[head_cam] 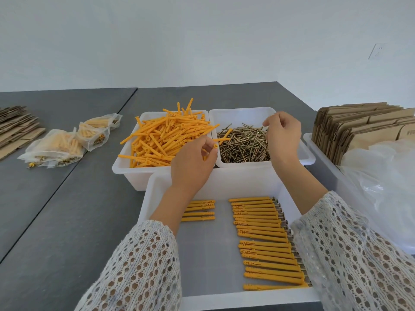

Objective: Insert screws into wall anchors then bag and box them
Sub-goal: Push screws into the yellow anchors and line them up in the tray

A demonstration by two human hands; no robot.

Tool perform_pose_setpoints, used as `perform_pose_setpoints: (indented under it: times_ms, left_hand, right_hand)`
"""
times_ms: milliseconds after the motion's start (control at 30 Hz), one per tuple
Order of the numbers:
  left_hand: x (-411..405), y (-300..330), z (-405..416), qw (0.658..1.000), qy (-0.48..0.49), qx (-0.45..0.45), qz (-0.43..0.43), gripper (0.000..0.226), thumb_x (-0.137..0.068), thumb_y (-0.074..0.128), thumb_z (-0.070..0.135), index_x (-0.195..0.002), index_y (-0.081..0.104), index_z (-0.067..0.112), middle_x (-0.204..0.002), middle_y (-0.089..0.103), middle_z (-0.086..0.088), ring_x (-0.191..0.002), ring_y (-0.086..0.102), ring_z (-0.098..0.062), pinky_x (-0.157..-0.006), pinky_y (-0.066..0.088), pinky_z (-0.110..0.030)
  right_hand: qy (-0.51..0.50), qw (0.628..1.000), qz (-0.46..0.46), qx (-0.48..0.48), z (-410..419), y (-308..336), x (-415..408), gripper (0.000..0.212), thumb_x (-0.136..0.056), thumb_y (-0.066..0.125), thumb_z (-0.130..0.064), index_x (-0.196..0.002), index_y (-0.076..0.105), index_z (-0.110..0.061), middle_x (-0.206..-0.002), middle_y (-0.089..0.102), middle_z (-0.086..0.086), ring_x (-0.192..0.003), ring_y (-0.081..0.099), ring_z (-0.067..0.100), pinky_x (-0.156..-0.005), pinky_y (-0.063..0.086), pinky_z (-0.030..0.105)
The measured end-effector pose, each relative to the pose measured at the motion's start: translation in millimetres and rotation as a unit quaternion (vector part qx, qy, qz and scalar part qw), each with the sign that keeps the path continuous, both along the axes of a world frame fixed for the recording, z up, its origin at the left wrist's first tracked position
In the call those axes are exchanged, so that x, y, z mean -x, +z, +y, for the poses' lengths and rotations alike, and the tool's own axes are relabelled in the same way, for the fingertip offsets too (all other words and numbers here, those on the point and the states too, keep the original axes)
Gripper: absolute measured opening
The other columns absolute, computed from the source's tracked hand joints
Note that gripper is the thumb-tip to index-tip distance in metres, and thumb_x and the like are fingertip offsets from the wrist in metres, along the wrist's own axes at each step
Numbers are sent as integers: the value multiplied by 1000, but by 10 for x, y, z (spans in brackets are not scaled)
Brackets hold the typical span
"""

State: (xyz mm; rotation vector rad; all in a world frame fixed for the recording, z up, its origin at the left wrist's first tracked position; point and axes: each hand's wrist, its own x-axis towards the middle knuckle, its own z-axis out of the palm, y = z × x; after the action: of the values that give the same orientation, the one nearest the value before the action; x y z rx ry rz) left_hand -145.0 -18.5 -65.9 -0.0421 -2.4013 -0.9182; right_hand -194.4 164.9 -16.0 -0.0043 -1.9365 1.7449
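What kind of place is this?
Probably a small hand-packing workshop: white plastic bins hold loose orange plastic wall anchors and brass-coloured screws, with flattened brown cardboard boxes stacked nearby.

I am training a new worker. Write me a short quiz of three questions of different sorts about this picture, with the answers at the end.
1. True or false: the left hand holds a yellow anchor.
2. Multiple choice: what fills the bin under the right hand?
A. plastic bags
B. loose screws
C. cardboard
3. Fill in: the finished anchors with screws lie in rows in the ____ tray, nearest the person.

Key
1. True: its fingers are curled round one anchor, above the edge of the anchor bin.
2. B.
3. Front (white) tray.
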Motion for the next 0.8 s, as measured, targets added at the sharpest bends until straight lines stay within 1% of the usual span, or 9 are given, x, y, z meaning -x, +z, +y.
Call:
perform_pose_setpoints:
  times_ms: [67,167,267,333,400,467,533,633,800]
  left_hand:
    - [5,-10,-2,1000,-4,8,3,5,-94,58,38,-91,57,42,-84,62,22,-81,58,3,-60,50,-27]
    - [8,-25,-6,999,-10,32,4,4,-93,56,39,-91,57,42,-83,60,22,-81,57,3,-59,48,-26]
    - [8,-38,7,998,-12,62,14,8,-94,55,38,-86,59,39,-80,60,18,-79,56,-3,-57,48,-28]
    - [5,-31,14,996,-17,83,20,11,-95,55,37,-88,64,38,-81,60,18,-83,56,-7,-56,47,-29]
    - [4,-17,15,993,-26,111,21,15,-98,55,36,-97,70,38,-88,61,20,-92,55,-9,-56,45,-27]
    - [6,-3,24,988,-42,146,24,18,-100,54,36,-103,72,36,-98,64,16,-99,52,-11,-58,46,-28]
    - [4,16,53,983,-65,171,26,20,-101,54,35,-106,73,34,-102,64,11,-100,50,-13,-57,42,-26]
    - [1,32,116,976,-78,202,26,19,-100,56,34,-106,74,31,-97,59,8,-98,45,-12,-52,31,-22]
    - [4,60,146,976,-69,206,24,19,-99,58,33,-105,75,30,-95,58,7,-93,35,-7,-49,25,-20]
  right_hand:
    - [18,998,-5,59,26,38,-7,27,-89,41,-5,-65,54,-10,-48,33,-1,-47,29,15,-48,26,26]
    - [50,983,-20,174,68,93,-6,26,-89,41,-4,-66,54,-9,-43,32,-6,-43,29,13,-46,28,26]
    - [79,963,-28,257,99,117,-3,27,-91,40,-2,-67,53,-7,-45,30,-5,-43,27,13,-48,28,27]
    - [97,946,-38,307,112,118,-9,28,-92,40,-1,-68,53,-6,-47,29,-4,-43,27,12,-48,29,26]
    - [114,928,-51,351,116,119,-16,27,-93,40,-2,-69,52,-5,-50,27,-2,-44,26,12,-47,29,24]
    - [127,912,-62,386,118,127,-19,26,-94,41,-3,-70,51,-6,-52,26,-1,-45,25,12,-48,29,24]
    - [134,901,-70,406,116,140,-26,26,-95,42,-4,-71,50,-6,-52,25,-1,-44,25,12,-49,28,24]
    - [143,892,-66,423,105,166,-47,27,-96,42,-4,-69,49,-7,-51,25,-2,-43,25,11,-50,27,24]
    - [159,878,-53,448,92,248,-76,27,-95,42,-6,-69,48,-9,-52,24,-3,-42,26,11,-48,31,23]
